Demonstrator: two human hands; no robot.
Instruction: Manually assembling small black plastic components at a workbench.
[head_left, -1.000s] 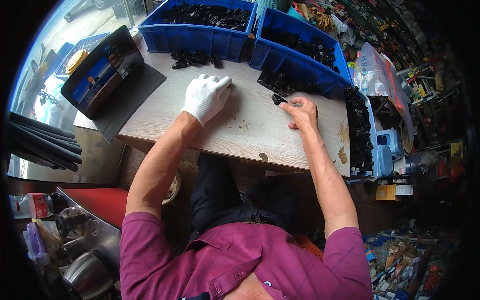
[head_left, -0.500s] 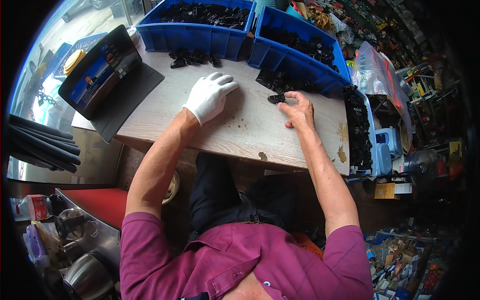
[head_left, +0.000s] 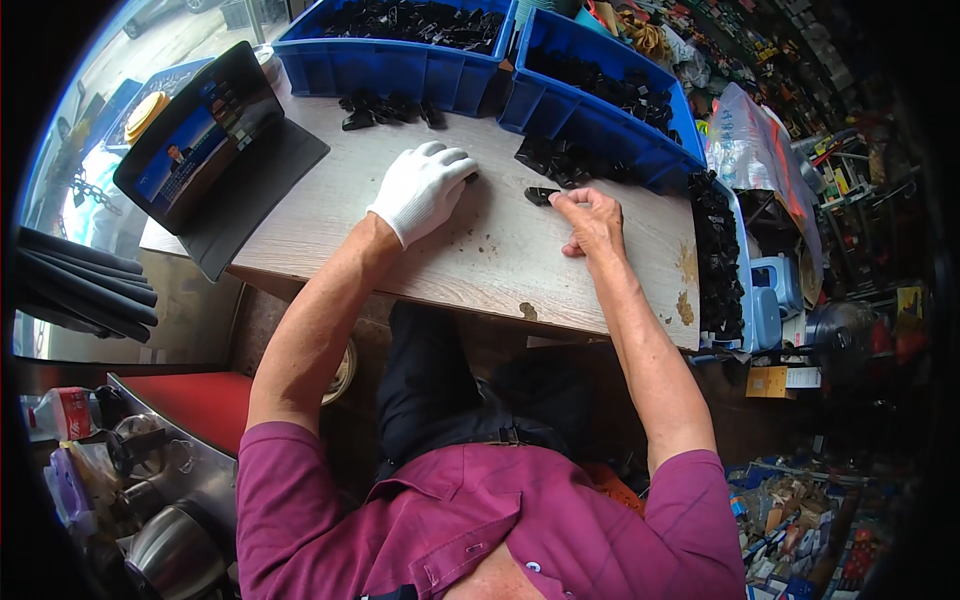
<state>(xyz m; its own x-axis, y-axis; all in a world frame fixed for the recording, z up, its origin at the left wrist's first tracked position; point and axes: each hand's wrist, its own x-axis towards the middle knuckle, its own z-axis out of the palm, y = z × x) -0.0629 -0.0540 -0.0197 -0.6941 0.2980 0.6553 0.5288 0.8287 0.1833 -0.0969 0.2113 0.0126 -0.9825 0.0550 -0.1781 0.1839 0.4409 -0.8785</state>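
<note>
My left hand [head_left: 421, 193], in a white knit glove, rests on the wooden table with its fingers curled together. A bit of a small black part [head_left: 472, 178] shows at its fingertips; the rest is hidden by the glove. My bare right hand [head_left: 594, 222] pinches another small black part [head_left: 541, 196] between thumb and forefinger, just above the tabletop. Beyond it lies a pile of similar black parts [head_left: 552, 158], against the right blue bin [head_left: 600, 140]. A smaller pile [head_left: 385, 110] sits in front of the left blue bin [head_left: 390, 80].
Both bins hold many black parts. A tablet [head_left: 200, 140] in a dark folding case stands at the table's left. Along the right edge is a light-blue tray [head_left: 746, 270] of black parts. Cluttered shelves lie farther right; a steel kettle [head_left: 175, 555] is at lower left.
My right hand has shifted slightly left, carrying the black part a little away from the pile. A black part now shows at my left fingertips. The left hand has barely moved.
</note>
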